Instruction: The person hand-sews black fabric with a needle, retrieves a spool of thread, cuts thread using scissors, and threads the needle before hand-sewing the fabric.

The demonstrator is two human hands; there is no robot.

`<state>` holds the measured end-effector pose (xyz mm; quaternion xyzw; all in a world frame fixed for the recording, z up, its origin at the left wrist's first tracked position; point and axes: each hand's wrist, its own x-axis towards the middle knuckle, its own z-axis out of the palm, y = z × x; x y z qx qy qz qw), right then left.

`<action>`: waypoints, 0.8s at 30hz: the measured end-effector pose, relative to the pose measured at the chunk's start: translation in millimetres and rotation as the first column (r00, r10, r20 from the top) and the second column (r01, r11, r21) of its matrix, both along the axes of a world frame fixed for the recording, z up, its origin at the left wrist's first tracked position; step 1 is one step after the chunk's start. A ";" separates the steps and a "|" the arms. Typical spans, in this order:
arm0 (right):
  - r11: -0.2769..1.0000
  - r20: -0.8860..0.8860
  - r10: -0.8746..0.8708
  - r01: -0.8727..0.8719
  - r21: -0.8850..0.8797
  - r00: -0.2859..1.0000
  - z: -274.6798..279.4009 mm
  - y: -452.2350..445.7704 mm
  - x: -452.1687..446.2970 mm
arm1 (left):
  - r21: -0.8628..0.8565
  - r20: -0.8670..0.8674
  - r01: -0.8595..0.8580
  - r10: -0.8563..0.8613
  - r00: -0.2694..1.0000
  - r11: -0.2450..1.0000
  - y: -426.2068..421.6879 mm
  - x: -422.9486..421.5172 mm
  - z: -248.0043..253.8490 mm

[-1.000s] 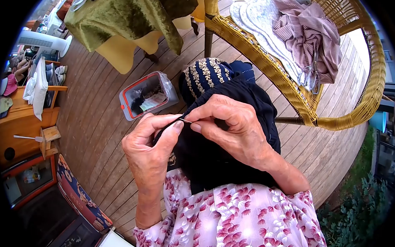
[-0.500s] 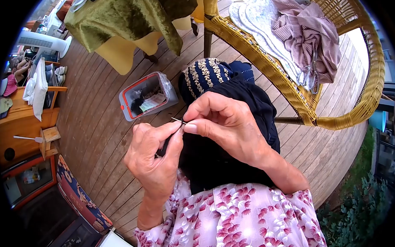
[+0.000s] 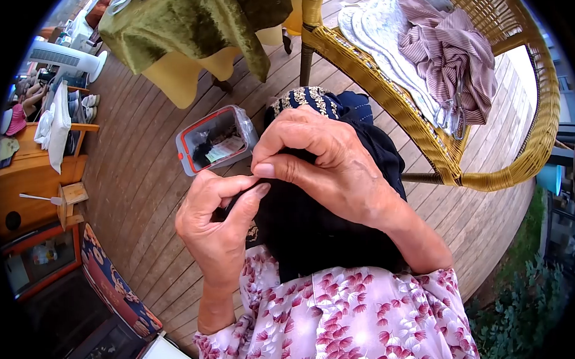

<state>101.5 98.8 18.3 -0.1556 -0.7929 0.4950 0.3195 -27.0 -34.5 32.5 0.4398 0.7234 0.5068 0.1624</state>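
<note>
The left hand's (image 3: 216, 210) fingers pinch black cloth (image 3: 321, 248), which drapes the lap. Paper (image 3: 226, 148) in the grey bin (image 3: 186, 142) bears unreadable print. The right hand's (image 3: 328, 156) fingertips are closed together, any grip hidden. Striped fabric (image 3: 447, 47) lies on the wicker chair (image 3: 542, 126).

Single head-worn view, looking forward and steeply down from above the floral shirt (image 3: 343, 317), hands (image 3: 328, 162) close at mid-frame, wooden deck (image 3: 143, 203) farther below, wide fisheye with black corners, no second view to share
</note>
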 end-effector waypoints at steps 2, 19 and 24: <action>0.988 -0.044 -0.018 0.011 -0.153 0.999 4.7 -3.5 -1.5 | -0.023 0.085 0.026 -0.024 0.996 0.999 0.9 -3.2 0.0; 0.847 -0.126 -0.103 0.020 -0.532 0.987 -1.4 -19.9 19.5 | -0.010 0.298 0.053 -0.047 0.953 0.999 -0.2 -7.1 -5.1; 0.976 -0.038 -0.120 0.111 -0.187 0.992 -9.3 -27.9 21.2 | -0.011 0.340 0.060 -0.053 0.939 0.998 0.6 -4.3 -4.4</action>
